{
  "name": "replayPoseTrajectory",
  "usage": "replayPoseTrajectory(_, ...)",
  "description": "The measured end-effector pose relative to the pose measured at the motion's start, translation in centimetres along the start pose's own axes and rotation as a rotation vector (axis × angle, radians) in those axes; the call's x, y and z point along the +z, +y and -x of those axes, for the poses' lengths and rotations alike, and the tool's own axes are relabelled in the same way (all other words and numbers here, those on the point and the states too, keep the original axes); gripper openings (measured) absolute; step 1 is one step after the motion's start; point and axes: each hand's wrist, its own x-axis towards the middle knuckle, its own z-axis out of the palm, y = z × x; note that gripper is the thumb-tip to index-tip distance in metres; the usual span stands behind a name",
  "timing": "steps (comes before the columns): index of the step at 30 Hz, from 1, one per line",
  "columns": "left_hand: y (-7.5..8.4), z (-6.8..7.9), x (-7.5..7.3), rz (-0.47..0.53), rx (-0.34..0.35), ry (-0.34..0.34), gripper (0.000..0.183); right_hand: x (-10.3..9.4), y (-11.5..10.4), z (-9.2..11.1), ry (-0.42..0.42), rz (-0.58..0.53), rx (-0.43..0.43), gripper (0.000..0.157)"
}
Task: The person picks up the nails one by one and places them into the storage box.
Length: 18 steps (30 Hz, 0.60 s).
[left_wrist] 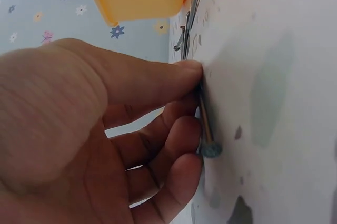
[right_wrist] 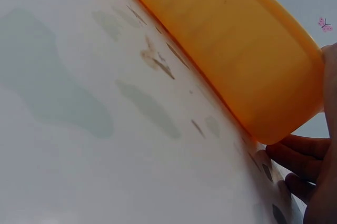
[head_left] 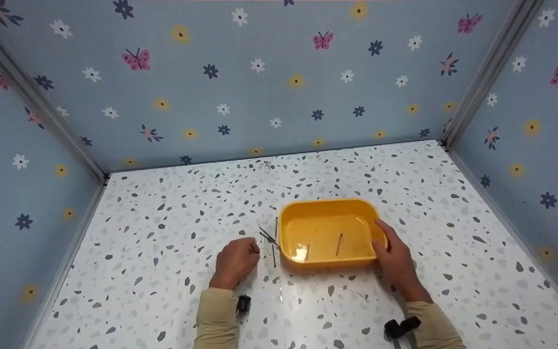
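My left hand (head_left: pixel 236 261) is low over the table, left of the yellow plastic tub (head_left: pixel 330 264). In the left wrist view, the thumb and fingertips pinch a thin metal nail (left_wrist: pixel 206 124), its flat head pointing toward the bottom of that view. More nails (head_left: pixel 268 236) lie loosely on the table between this hand and the tub, a few crossing each other. Two nails (head_left: pixel 339 245) lie inside the tub. With the thumb over the rim and the fingers outside, my right hand (head_left: pixel 397 259) holds the tub's right end. The tub stands upright on the table.
The speckled white table (head_left: pixel 187 203) is enclosed by blue panels (head_left: pixel 259 87) printed with flowers and butterflies, at the back and both sides. Metal posts (head_left: pixel 492 72) stand at the back corners. Black devices (head_left: pixel 401 328) are strapped to both wrists.
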Motion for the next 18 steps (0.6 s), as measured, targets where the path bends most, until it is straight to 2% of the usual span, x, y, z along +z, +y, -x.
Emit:
replayPoseTrajectory(5, 0.0, 0.39, -0.17, -0.004, -0.026, -0.004, 0.008, 0.05, 0.09, 0.14, -0.005, -0.004, 0.003, 0.054)
replayPoseTrajectory(13, 0.06, 0.57, -0.48, -0.02, -0.083, -0.056, 0.009, 0.09, 0.07, 0.19, -0.001, 0.006, -0.013, 0.053)
replayPoseTrajectory(18, 0.35, 0.54, -0.39, -0.049, -0.066, -0.045, 0.013, -0.08, -0.03, 0.24, -0.003, 0.012, -0.012, 0.053)
